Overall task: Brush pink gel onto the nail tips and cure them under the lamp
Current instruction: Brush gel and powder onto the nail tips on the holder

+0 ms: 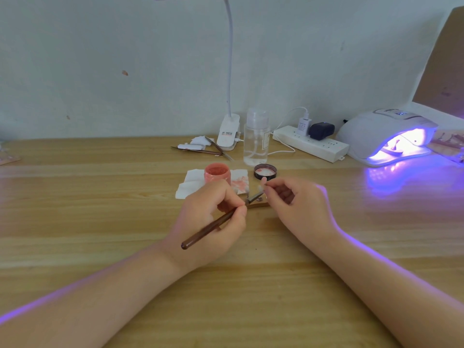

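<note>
My left hand (213, 217) grips a brown-handled brush (213, 226), its metal ferrule pointing up and right toward a pale nail tip (263, 182). My right hand (298, 204) pinches that nail tip between thumb and forefinger, just above a small wooden stick (259, 204) lying on the table. The open jar of pink gel (217, 173) stands behind my left hand on white wipes (193, 183) stained pink. Its black lid (265, 172) lies to the right. The curing lamp (386, 134) glows violet at the far right, with something on a stick inside it.
A clear pump bottle (256, 139), a clip desk lamp (228, 131), tweezers and sticks (213, 149) and a white power strip (311, 144) line the back of the wooden table (100, 222). Cardboard (444, 66) leans at the far right.
</note>
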`<action>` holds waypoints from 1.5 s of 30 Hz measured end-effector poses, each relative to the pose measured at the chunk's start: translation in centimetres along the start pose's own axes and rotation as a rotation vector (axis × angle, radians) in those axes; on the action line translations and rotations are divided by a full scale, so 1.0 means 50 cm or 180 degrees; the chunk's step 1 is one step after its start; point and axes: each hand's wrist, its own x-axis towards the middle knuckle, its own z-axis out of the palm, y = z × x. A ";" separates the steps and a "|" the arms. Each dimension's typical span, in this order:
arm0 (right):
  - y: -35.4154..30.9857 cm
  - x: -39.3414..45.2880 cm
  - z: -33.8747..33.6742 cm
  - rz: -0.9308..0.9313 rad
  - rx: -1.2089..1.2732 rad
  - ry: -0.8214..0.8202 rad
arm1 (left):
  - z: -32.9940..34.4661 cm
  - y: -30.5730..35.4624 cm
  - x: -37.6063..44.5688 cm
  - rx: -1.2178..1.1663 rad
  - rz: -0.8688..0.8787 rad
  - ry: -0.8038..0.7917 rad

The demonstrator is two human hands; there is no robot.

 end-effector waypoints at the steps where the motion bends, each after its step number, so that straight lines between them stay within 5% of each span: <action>1: 0.001 0.001 0.000 0.0044 0.0045 0.0005 | 0.000 0.002 -0.001 -0.0029 -0.0001 0.0057; 9: -0.001 0.001 0.000 0.0083 0.0179 -0.0043 | 0.008 0.000 0.004 -0.0280 -0.0858 0.0362; 30: -0.008 0.000 -0.004 0.0121 0.0190 -0.0103 | 0.004 0.012 0.001 -0.0099 -0.0291 0.0139; 38: -0.008 -0.002 -0.002 0.0181 0.0397 -0.0089 | 0.006 0.005 0.003 -0.0221 -0.0898 0.0391; 45: -0.007 -0.002 -0.003 0.0176 0.0413 -0.0118 | 0.010 0.019 0.000 -0.0428 -0.0813 0.0291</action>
